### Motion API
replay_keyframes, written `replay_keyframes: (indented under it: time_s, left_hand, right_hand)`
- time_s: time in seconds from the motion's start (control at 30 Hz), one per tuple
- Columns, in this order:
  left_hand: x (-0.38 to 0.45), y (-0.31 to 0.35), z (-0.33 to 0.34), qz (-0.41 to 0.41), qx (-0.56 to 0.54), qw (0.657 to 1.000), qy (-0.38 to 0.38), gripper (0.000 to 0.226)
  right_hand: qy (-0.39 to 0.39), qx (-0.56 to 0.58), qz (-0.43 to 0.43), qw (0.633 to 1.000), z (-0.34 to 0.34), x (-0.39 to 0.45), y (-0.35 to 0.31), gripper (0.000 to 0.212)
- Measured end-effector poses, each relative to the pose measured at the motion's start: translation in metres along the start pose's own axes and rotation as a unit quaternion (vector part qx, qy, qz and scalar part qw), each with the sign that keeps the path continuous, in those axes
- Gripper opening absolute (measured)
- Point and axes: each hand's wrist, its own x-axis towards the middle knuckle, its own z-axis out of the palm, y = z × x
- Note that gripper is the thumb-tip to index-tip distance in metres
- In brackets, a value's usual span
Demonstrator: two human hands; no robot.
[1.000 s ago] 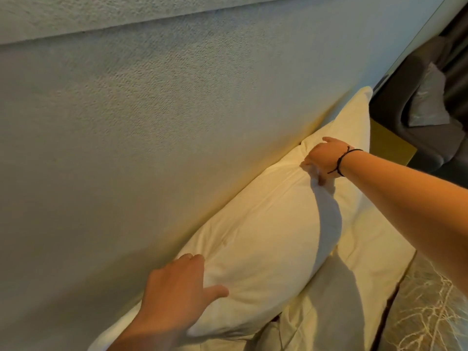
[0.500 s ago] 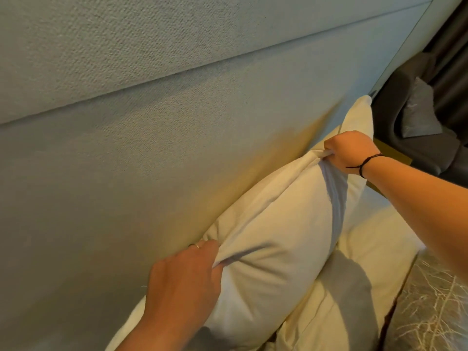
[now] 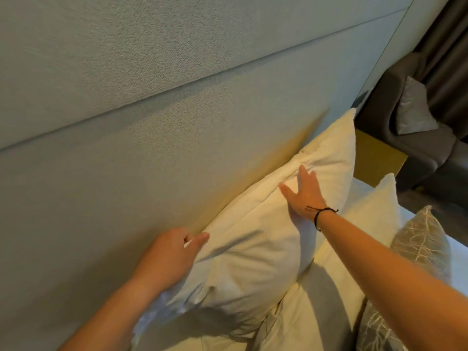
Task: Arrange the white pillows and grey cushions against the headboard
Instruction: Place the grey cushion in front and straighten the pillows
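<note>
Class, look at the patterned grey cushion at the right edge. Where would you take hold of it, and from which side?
Grip the grey cushion at its upper corner, coming from above. It stands on edge beside the white pillows, so that pointed corner sticks up free, while an arm crosses its lower part.

On the bed (image 3: 459,252), white pillows (image 3: 253,254) stack against the headboard (image 3: 152,148), a patterned grey cushion (image 3: 420,247) lying farther from it.
</note>
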Motion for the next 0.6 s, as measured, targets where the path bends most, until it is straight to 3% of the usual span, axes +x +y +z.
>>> replay_keyframes:
  time_s: [0.07, 0.13, 0.23, 0.47, 0.6]
  left_hand:
    - [-0.006, 0.000, -0.010, 0.015, 0.125, 0.990, 0.058, 0.048]
    - [-0.012, -0.001, -0.020, 0.045, 0.260, 0.957, 0.118, 0.037]
    - [-0.020, -0.002, -0.024, 0.061, 0.345, 0.929, 0.118, 0.027]
    - [-0.044, -0.024, -0.038, 0.029, 0.299, 0.951, 0.074, 0.019]
    - [-0.068, -0.039, -0.057, 0.020, 0.323, 0.942, 0.085, 0.009]
  right_hand:
    - [-0.014, -0.017, 0.016, 1.000, 0.023, -0.024, -0.002, 0.097]
    - [-0.017, -0.043, 0.003, 0.999, 0.039, -0.043, -0.006, 0.098]
    - [-0.021, -0.058, -0.036, 0.997, 0.054, -0.061, -0.015, 0.093]
    - [-0.050, -0.097, -0.080, 0.991, 0.060, -0.093, -0.019, 0.083]
    - [-0.045, -0.098, -0.091, 0.990, 0.067, -0.106, -0.032, 0.081]
